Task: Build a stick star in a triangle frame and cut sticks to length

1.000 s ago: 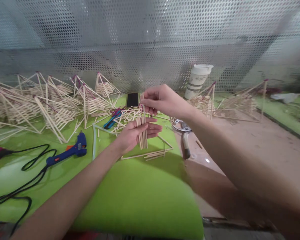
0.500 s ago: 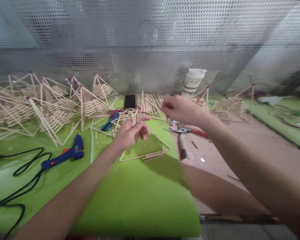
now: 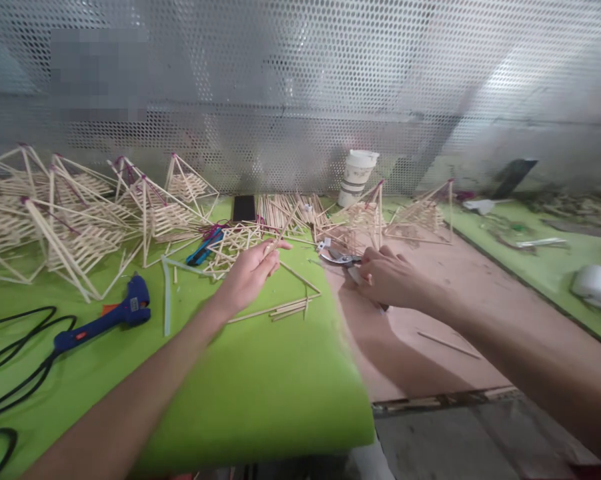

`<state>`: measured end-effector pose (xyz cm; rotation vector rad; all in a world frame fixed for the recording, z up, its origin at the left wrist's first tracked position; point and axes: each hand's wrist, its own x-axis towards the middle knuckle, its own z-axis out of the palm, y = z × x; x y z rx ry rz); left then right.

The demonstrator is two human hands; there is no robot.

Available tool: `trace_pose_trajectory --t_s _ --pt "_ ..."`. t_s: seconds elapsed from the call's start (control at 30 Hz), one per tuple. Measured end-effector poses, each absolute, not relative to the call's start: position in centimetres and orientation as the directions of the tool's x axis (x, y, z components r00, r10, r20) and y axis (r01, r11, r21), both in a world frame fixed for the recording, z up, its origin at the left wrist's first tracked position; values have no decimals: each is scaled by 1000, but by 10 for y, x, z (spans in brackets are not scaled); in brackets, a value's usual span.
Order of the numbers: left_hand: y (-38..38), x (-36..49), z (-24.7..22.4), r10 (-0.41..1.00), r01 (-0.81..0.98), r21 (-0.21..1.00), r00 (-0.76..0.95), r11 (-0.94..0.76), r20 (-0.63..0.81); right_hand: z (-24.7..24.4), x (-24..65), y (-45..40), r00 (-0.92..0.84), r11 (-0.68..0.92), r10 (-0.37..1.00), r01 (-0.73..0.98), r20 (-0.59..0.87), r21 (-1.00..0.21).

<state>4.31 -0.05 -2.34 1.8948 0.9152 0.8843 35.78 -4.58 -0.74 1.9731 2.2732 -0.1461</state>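
Wooden sticks (image 3: 282,233) are held between the fingers and thumb of my left hand (image 3: 253,270), slanting up over the green mat. Below that hand lies a stick frame (image 3: 253,315), with several short sticks (image 3: 289,309) beside its lower edge. My right hand (image 3: 387,275) is closed over the handles of the pruning shears (image 3: 337,257) on the pinkish board; its fingers hide most of the handles. The shears' metal jaws point left, towards the mat.
Stick pyramids (image 3: 80,227) crowd the back left. A blue glue gun (image 3: 130,307) with black cord lies left. Behind are a blue cutter (image 3: 204,247), black phone (image 3: 244,208), loose sticks (image 3: 275,212) and white cup (image 3: 357,177). A white object (image 3: 597,287) sits far right.
My right hand has come down from above the mat onto the shears. The sticks in my left hand have tipped from upright to slanted. The view has shifted right.
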Motion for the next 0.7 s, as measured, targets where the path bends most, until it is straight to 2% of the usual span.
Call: trace_pose_trajectory --t_s 0.27,0.43,0.57,0.7 --pt "1 40 -21 846 271 908 513 -320 145 -26 389 -42 -188 182 982 974 -36 -139" --pt "0 42 -20 847 160 976 530 -149 42 -3 397 -39 -223 204 975 900 -5 -385" --pt "-3 44 -19 860 59 998 510 -19 -14 29 378 -56 -124 117 992 858 20 -500" --pt "-5 47 -21 852 -7 998 521 62 -49 42 339 -79 -149 82 988 701 -34 -708"
